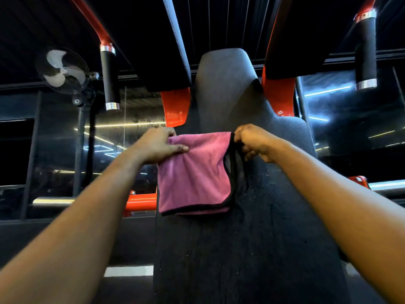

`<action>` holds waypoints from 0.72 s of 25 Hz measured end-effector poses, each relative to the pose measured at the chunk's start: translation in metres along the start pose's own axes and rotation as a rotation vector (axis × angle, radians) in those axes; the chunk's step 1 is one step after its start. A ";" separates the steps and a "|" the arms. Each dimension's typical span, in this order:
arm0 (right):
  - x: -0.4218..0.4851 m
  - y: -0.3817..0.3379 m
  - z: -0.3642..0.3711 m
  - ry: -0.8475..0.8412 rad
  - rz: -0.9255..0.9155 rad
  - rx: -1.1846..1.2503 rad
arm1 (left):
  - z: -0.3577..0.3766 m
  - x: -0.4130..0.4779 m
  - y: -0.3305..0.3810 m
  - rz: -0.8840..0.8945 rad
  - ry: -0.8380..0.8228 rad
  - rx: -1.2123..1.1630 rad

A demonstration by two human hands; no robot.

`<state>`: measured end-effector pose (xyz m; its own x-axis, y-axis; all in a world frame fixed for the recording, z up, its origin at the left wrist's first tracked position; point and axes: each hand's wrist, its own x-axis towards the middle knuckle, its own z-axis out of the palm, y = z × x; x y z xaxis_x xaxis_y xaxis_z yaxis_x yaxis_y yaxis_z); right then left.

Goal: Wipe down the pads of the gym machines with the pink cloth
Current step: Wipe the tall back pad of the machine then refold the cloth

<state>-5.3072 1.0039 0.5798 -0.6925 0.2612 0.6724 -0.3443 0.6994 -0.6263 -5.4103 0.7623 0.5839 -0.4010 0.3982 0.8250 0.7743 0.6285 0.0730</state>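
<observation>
Around you the room is dark: a black ribbed ceiling (32,23) overhead, a caged fan (63,70) on a black pole (80,139) at your left, dark glass panels (57,154) behind it mirroring thin white and warm light strips (122,124), and a white stripe (129,270) on the dark floor (127,291).

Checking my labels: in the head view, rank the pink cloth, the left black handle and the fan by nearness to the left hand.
1. pink cloth, held by the left hand at its top corner.
2. black handle, up and to the left.
3. fan, farther left, in the background.
</observation>
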 end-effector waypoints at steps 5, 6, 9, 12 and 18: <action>-0.020 0.011 0.019 0.029 0.094 0.413 | -0.016 0.022 0.031 -0.056 0.061 0.093; -0.025 0.014 0.026 0.017 0.107 0.485 | -0.016 0.022 0.036 -0.074 0.046 0.106; -0.046 0.023 0.048 -0.067 -0.051 0.433 | -0.020 0.014 0.038 -0.136 -0.085 0.130; -0.045 0.031 0.063 0.037 -0.010 0.148 | -0.028 -0.007 0.030 -0.200 -0.389 0.045; -0.055 0.011 0.090 0.339 0.267 0.107 | -0.008 -0.028 0.038 -0.316 -0.297 0.142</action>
<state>-5.3300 0.9376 0.5001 -0.5254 0.6390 0.5618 -0.2579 0.5097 -0.8208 -5.3655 0.7699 0.5685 -0.7460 0.3329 0.5768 0.5245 0.8274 0.2008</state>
